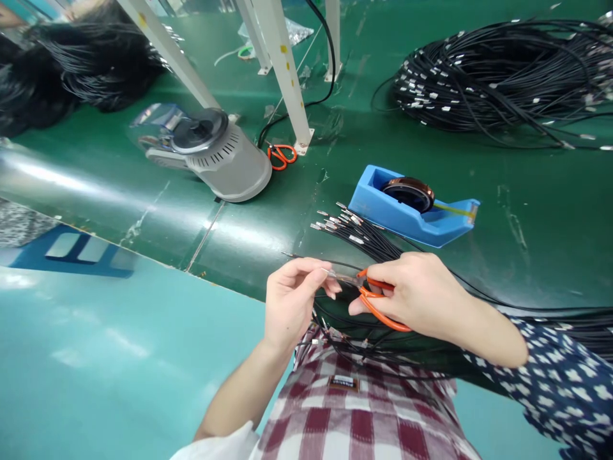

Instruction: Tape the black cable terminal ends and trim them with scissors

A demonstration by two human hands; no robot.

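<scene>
My left hand (294, 297) is closed, with thumb and index finger pinched on something small and pale whose kind I cannot make out. In my right hand (416, 291) is a pair of scissors with orange handles (387, 314); their metal blades point left, their tips right by the left fingertips. Just beyond both hands lies a bundle of black cables (378, 241) with pale, labelled ends. More black cables (345, 342) lie below the hands at the table edge, partly over a checked apron (364, 421).
A blue tape dispenser (397, 214) stands behind the cable bundle. To the left are a grey machine (225, 160), a second orange-handled pair of scissors (282, 156) and white frame legs (285, 70). Coiled black cables (498, 83) lie back right, more cable bundles (90, 57) back left.
</scene>
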